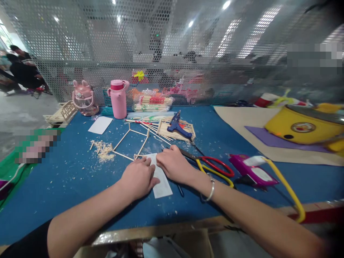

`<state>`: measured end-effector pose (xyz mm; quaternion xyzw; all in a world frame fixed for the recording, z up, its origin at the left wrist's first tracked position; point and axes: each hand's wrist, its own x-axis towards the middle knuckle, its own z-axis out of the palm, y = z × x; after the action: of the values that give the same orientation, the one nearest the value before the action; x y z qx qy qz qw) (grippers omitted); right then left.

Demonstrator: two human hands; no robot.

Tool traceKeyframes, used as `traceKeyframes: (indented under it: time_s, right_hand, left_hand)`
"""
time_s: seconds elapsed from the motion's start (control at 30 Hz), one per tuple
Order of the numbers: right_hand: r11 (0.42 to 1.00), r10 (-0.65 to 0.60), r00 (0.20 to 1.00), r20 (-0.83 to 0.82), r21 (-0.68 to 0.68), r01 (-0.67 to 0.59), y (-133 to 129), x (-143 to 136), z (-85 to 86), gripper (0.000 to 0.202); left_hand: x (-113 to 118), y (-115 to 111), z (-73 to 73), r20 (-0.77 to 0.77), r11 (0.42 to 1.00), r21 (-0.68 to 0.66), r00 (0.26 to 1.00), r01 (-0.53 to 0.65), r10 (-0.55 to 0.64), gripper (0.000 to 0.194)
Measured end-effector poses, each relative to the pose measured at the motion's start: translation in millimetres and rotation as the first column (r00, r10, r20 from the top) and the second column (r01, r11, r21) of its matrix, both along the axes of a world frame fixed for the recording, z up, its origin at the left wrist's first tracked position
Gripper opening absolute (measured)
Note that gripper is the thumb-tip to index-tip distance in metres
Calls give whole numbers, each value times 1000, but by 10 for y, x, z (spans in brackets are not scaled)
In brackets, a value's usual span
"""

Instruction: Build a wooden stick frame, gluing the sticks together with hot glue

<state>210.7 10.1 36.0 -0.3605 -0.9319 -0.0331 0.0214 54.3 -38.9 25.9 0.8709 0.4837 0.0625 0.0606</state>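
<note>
A narrow white paper strip (162, 184) lies on the blue table between my hands. My left hand (138, 177) rests at its left edge, fingers bent over the near corner of a thin wooden stick frame (123, 140). On the strip's upper right side is my right hand (174, 163), its fingers curled together; whatever they pinch is hidden. Just right of that hand lie scissors with red handles (219, 166) and a yellow-handled tool (215, 172). A dark pen-like object (180, 190) lies partly under my right wrist.
Wood scraps (103, 150) lie left of the frame. Behind are a blue glue gun (178, 129), sticks, a white card (100, 125), a pink bottle (118, 102) and a clear jug (84, 104). At right are a purple device (252, 172) and a yellow container (301, 125).
</note>
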Motion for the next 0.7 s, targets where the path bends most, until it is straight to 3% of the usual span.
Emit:
traceKeyframes:
  time_s: [0.43,0.7]
  right_hand:
    - [995,-66,998,-10,-78,65,-27,25,-6,19]
    - [997,-71,997,-26,-22,70,-67,44,-46,18]
  left_hand:
    - [-16,8,-38,11,999,33,1000,-3,3,31]
    - [-7,11,-62,1,999,47,1000,-5,5,30]
